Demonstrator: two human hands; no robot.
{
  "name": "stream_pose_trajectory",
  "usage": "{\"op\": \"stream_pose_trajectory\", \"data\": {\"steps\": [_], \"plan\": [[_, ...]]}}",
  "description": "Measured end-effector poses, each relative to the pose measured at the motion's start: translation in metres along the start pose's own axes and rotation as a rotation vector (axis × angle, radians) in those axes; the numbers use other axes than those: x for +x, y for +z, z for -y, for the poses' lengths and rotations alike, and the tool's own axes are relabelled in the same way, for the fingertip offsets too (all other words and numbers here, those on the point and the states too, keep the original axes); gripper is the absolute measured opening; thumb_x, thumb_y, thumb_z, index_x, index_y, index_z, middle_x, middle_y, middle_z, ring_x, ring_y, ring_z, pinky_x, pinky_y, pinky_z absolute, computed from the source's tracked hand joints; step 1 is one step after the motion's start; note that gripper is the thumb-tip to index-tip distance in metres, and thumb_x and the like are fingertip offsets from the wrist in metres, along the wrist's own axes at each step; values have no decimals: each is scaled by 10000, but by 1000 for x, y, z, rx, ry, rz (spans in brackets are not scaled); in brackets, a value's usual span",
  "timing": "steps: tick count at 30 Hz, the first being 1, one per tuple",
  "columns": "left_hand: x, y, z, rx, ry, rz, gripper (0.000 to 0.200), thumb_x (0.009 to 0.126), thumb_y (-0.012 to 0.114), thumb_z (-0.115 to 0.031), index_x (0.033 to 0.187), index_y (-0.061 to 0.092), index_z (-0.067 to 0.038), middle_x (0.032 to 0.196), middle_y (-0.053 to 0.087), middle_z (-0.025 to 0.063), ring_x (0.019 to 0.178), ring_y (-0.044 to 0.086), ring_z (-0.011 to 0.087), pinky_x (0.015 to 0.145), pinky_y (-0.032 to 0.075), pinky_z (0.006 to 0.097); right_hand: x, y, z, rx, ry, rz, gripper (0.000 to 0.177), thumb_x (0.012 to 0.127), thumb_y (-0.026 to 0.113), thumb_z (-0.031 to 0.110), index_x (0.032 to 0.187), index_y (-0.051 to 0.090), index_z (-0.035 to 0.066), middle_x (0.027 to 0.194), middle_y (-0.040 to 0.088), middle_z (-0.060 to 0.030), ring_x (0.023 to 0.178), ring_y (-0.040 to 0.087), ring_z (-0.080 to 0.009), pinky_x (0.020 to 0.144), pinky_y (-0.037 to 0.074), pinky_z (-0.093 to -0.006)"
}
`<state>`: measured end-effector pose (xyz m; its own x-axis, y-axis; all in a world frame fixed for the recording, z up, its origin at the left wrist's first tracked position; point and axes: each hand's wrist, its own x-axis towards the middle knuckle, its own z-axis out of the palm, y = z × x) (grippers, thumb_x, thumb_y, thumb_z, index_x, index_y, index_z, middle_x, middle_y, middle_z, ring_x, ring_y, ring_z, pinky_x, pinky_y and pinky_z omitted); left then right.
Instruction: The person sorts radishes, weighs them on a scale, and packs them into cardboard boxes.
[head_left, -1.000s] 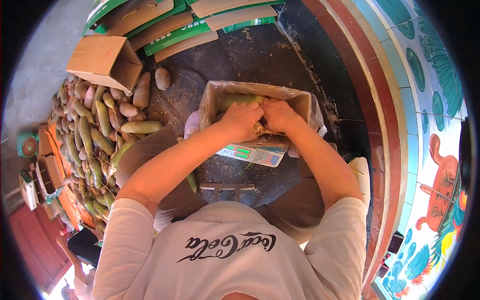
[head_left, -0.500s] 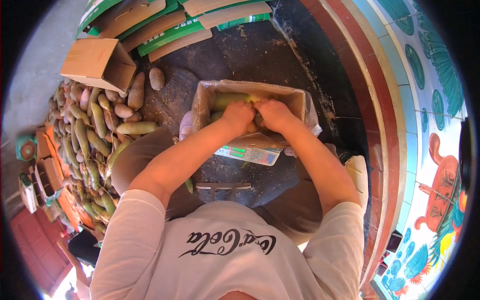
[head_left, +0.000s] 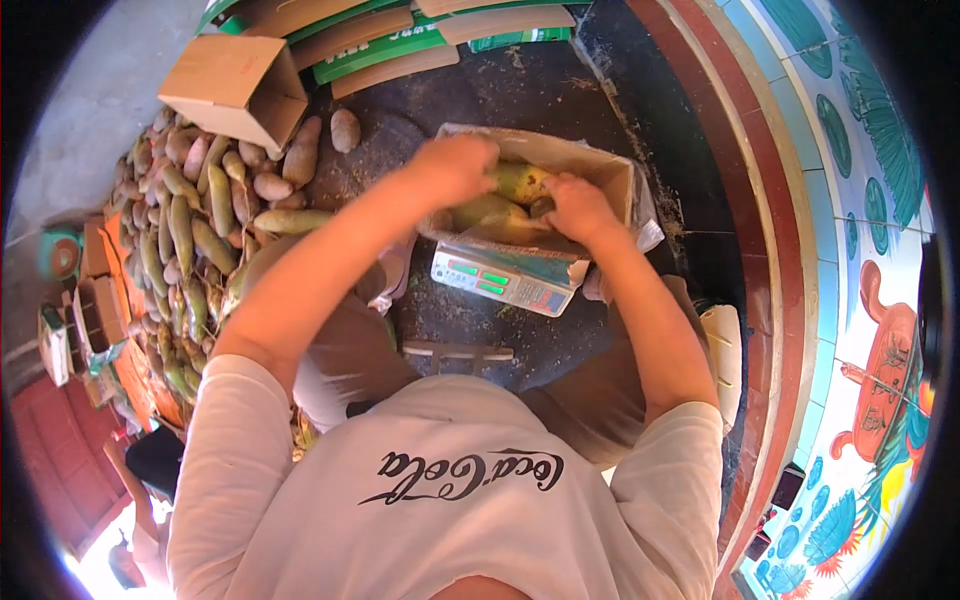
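A cardboard box [head_left: 632, 190] lined with clear plastic stands at the upper middle, on or just behind a scale [head_left: 502, 280] with green displays. Inside it lie several long green and yellowish radishes [head_left: 490, 212]. My left hand [head_left: 455, 168] is above the box's left edge, blurred, its fingers hard to make out. Over the box's right part, my right hand [head_left: 580, 208] has its fingers curled against the end of a radish.
A big pile of green and reddish radishes [head_left: 180, 235] covers the left side. An open empty carton [head_left: 235, 85] sits on its top edge. Flattened green cartons [head_left: 390, 50] lie at the back. A tiled, painted wall [head_left: 850, 300] curves along the right. Part of another person [head_left: 145, 490] shows lower left.
My left hand has lifted out of the box toward its left edge. My right hand stays at the radishes. The view has shifted, and more of the scale shows.
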<state>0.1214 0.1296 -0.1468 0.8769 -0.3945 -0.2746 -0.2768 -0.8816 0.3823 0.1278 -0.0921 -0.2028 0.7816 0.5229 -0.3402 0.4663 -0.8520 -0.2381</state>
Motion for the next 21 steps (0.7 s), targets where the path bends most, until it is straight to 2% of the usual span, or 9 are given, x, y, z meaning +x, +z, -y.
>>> {"op": "stream_pose_trajectory", "data": {"steps": [2, 6, 8, 10, 12, 13, 15, 19, 21], "plan": [[-18, -29, 9, 35, 47, -191, 268, 757, 642, -254, 923, 591, -49, 914, 609, 157, 869, 592, 329, 763, 466, 428, -12, -10, 3, 38, -36, -105, 395, 748, 656, 229, 1082, 557, 44, 1094, 568, -143, 1009, 550, -310, 879, 441, -395], [-77, -91, 25, -157, 69, -498, 222, 832, 593, -216, 964, 612, -39, 890, 643, 119, 815, 609, 200, 727, 471, 308, -50, -62, 27, 113, -19, -146, 317, 777, 631, 233, 1018, 583, 32, 1062, 583, -157, 981, 556, -321, 845, 444, -404], [-111, -112, 34, -283, -160, -587, 215, 849, 586, -202, 976, 617, -32, 885, 650, 77, 832, 590, 129, 749, 460, 270, -67, -70, 31, 162, -9, -180, 288, 789, 620, 237, 986, 593, 29, 1007, 598, -168, 942, 567, -336, 810, 451, -412], [-143, -115, 61, -289, -173, -755, 242, 850, 588, -199, 996, 615, -7, 894, 646, 53, 851, 576, 107, 783, 442, 249, -83, -72, 27, 218, 0, -222, 269, 796, 613, 241, 959, 601, 27, 936, 615, -179, 894, 579, -355, 773, 459, -422], [-174, -110, 83, -413, -309, -854, 260, 852, 587, -196, 1007, 613, 11, 912, 646, 61, 870, 573, 107, 817, 427, 243, -98, -68, 23, 307, -3, -324, 251, 808, 607, 241, 908, 609, 11, 846, 619, -197, 808, 587, -373, 715, 460, -417], [-188, -104, 94, -536, -305, -926, 296, 834, 613, -249, 945, 614, 25, 865, 648, 60, 782, 552, 104, 745, 434, 249, -105, -65, 23, 356, 36, -356, 250, 811, 607, 239, 898, 610, 4, 834, 618, -200, 796, 586, -374, 706, 459, -412], [-215, -90, 97, -616, -457, -990, 296, 855, 589, -244, 949, 606, 37, 869, 646, 65, 783, 555, 113, 736, 434, 249, -117, -57, 23, 464, 81, -411, 253, 832, 595, 232, 879, 606, -16, 800, 612, -210, 737, 580, -368, 667, 452, -384], [-264, -44, 150, -881, -624, -988, 246, 904, 508, -214, 986, 602, -2, 950, 642, 83, 903, 587, 145, 771, 443, 270, -131, -38, 25, 614, 193, -404, 238, 851, 578, 214, 868, 595, -23, 735, 606, -176, 650, 586, -251, 625, 450, -336], [-283, -22, 158, -974, -672, -1008, 206, 911, 491, -194, 962, 591, -22, 934, 645, 75, 881, 596, 155, 753, 445, 274, -136, -34, 28, 731, 270, -362, 237, 863, 565, 203, 856, 590, -32, 705, 608, -139, 618, 577, -174, 605, 448, -299]]}}
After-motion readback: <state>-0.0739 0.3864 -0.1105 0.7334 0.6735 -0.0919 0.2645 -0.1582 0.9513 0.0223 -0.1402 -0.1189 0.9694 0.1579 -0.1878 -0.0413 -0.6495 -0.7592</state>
